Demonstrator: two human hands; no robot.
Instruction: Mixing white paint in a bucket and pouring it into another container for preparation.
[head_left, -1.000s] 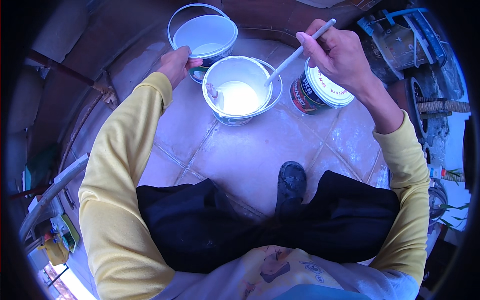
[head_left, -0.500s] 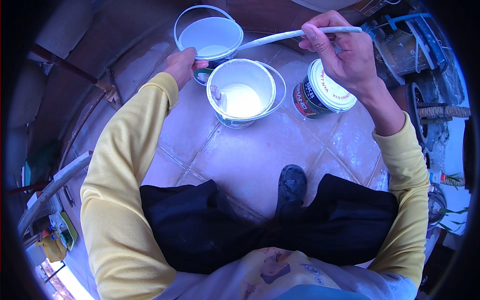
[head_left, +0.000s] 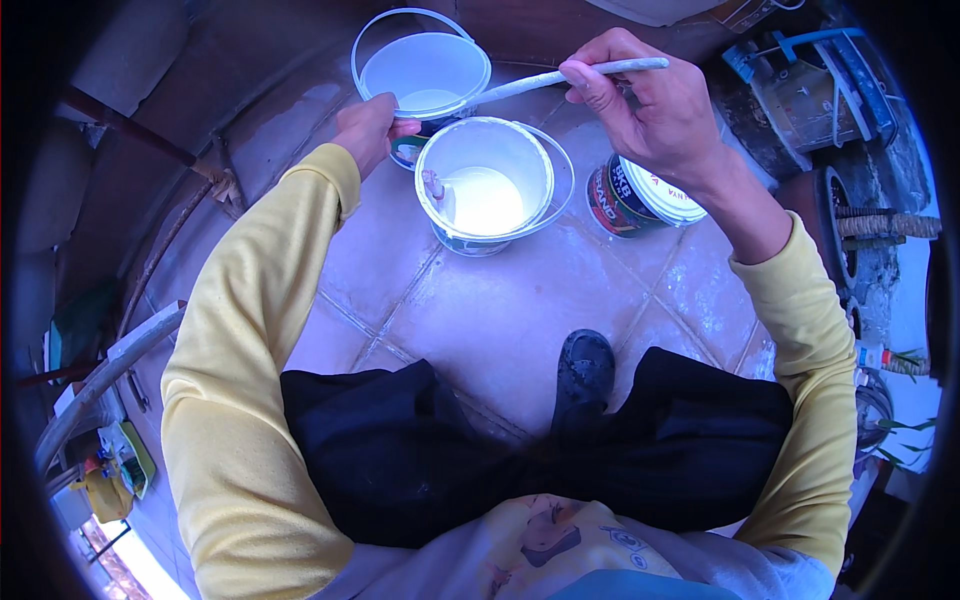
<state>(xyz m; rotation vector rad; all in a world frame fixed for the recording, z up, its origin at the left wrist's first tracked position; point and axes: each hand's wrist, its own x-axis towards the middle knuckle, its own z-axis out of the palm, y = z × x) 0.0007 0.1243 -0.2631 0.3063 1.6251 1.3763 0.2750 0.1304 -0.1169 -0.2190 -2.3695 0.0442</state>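
Stick (head_left: pixel 530 84) in right hand (head_left: pixel 645 105) — gripped it near its upper end between thumb and curled fingers, sloped it gently down to the left, and held its lower end by the near-right rim of the rear paint pail (head_left: pixel 425 65); could not tell touching from hovering. With left hand (head_left: pixel 365 133), pinched the near-left rim of the same open pail, fingers closed narrow, below its raised wire bail (head_left: pixel 410 11). Had the front paint pail (head_left: pixel 510 150) just nearer on the tiled floor (head_left: pixel 480 300), open and upright, with bright white paint (head_left: pixel 485 200) inside and its bail (head_left: pixel 572 180) dropped to the right. Saw, farther right, a lidded paint can (head_left: pixel 620 195) — partly hidden behind the right wrist. Wore yellow sleeves (head_left: pixel 245 290), black trousers (head_left: pixel 700 410) and a dark shoe (head_left: pixel 584 370).
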